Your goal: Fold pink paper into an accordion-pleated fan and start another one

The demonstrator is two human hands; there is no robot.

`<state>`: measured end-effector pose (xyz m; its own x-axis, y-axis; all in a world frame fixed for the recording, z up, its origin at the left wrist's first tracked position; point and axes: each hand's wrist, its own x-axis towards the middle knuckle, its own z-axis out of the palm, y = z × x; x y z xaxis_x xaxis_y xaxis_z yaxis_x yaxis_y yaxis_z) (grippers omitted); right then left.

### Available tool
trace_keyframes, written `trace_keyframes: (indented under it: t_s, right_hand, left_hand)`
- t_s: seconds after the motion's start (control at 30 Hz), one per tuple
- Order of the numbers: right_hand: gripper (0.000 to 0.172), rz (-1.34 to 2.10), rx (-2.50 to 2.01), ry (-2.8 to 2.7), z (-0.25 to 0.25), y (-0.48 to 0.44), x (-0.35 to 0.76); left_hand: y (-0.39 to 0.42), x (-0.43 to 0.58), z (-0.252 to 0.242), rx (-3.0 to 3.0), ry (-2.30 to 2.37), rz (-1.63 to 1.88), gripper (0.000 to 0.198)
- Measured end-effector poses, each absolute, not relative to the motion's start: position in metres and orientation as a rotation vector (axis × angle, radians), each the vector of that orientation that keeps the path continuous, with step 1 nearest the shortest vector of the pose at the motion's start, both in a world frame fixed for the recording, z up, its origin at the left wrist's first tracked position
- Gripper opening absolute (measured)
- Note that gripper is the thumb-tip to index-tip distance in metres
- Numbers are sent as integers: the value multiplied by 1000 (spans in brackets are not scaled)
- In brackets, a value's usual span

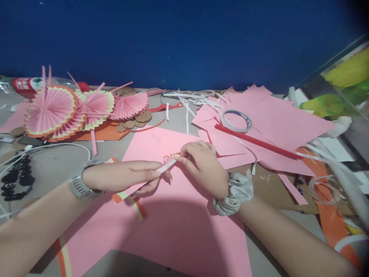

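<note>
My left hand [144, 175] is closed around a narrow folded pink paper strip [136, 188], whose lower end shows orange and pale green edging. At the strip's upper end my right hand [198, 159] pinches with thumb and fingers, close to some small orange-edged pleats [170, 157]. A whitish band runs along the strip between the two hands. Beneath both hands lies a large pink paper sheet [173, 231]. A short orange and cream paper piece [139, 209] sticks out below my left hand.
Pleated pink paper fans [53, 109] stand at the back left before a plastic bottle [25, 86]. On the right, a tape roll [236, 120] and a red stick [259, 142] rest on pink sheets [276, 115]. White paper scraps [196, 99] lie behind. A bead bracelet [17, 177] is left.
</note>
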<state>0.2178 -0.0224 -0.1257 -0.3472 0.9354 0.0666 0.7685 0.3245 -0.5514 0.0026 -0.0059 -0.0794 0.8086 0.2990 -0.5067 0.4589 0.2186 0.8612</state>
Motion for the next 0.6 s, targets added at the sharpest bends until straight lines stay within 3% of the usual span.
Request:
trace_keyframes:
  t_s: [0.6]
  right_hand:
    - [15,593,-1408,-2226,-124,-24,218]
  left_hand:
    - [-7,-1,-75,1388,667,-137,35]
